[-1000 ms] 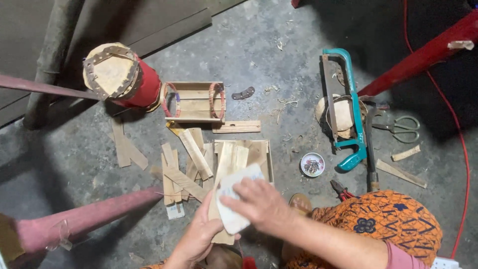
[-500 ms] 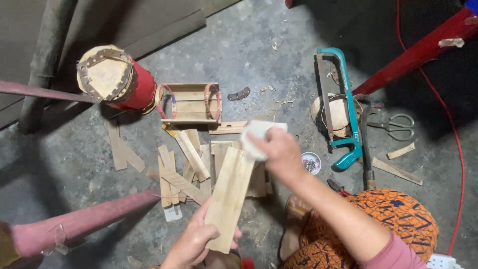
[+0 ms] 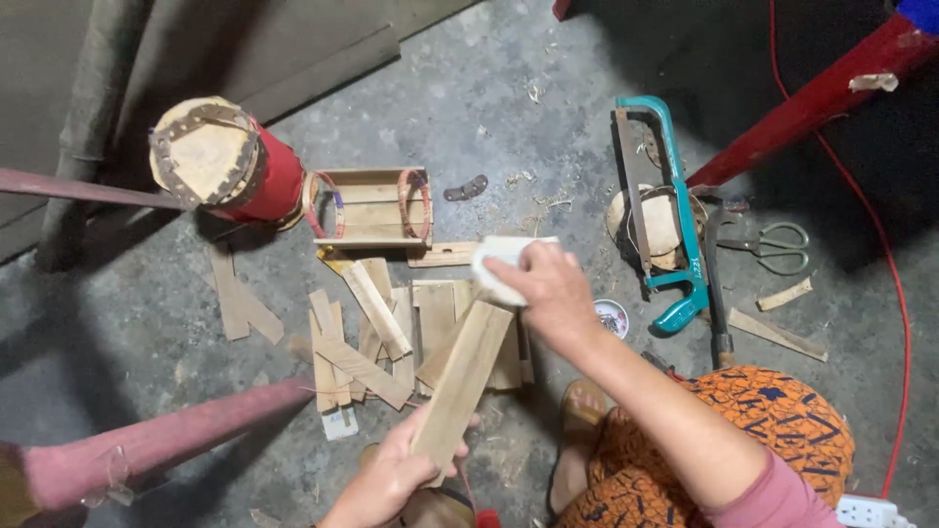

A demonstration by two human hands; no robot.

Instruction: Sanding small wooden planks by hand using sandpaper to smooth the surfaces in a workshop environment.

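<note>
Now, sanding a wooden slat over the concrete floor.
Left hand (image 3: 391, 479) grips the slat's (image 3: 462, 381) lower end at six o'clock; right hand (image 3: 546, 288) clasps white sandpaper (image 3: 497, 256) against its upper end, teal hacksaw (image 3: 675, 210) at two o'clock.

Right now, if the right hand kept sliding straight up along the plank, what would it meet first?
Past the plank end, the right hand likely meets the thin strip, then the small wooden box; depth is unclear.

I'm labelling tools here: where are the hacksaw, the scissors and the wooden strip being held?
hacksaw (image 3: 675, 196), head view, teal frame.
scissors (image 3: 780, 246), head view, handle loops.
wooden strip (image 3: 465, 376), head view, mid-length of its face.
</note>
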